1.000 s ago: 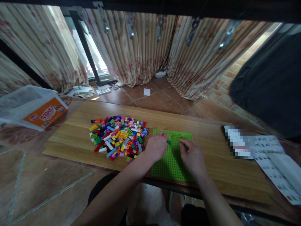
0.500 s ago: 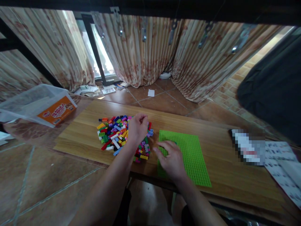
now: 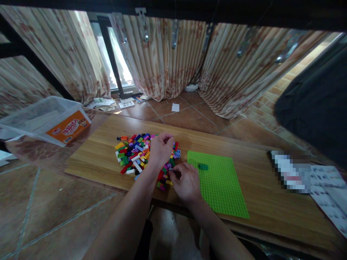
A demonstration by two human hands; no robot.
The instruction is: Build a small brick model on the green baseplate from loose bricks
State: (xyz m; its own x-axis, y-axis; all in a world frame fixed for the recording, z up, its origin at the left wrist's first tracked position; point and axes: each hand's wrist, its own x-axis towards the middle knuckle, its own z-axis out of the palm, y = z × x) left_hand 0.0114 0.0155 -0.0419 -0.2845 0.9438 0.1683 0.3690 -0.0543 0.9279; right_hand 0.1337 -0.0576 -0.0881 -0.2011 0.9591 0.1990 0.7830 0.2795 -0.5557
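Note:
A heap of colourful toy building bricks point(image 3: 135, 157) lies on the wooden table. My left hand point(image 3: 162, 150) is over the heap's right side, its fingers curled together; whatever they hold is hidden. At the heap's right edge is my right hand point(image 3: 187, 182), thumb and forefinger pinched close to the bricks. What sits between those fingertips is too small to make out. To its right lies a bright green studded baseplate point(image 3: 221, 186), partly covered by that hand. A dark green brick point(image 3: 203, 166) is on the baseplate's upper left part.
A clear plastic bin point(image 3: 67, 131) with an orange label stands at the table's left end. On the wooden table point(image 3: 257, 180), a pixelated dark-edged object point(image 3: 290, 171) and printed sheets point(image 3: 328, 187) lie to the right. Patterned curtains point(image 3: 162, 61) hang beyond the table.
My right hand has moved left from the baseplate to the brick heap, uncovering the dark green brick. My left hand stays over the heap. The view has shifted slightly.

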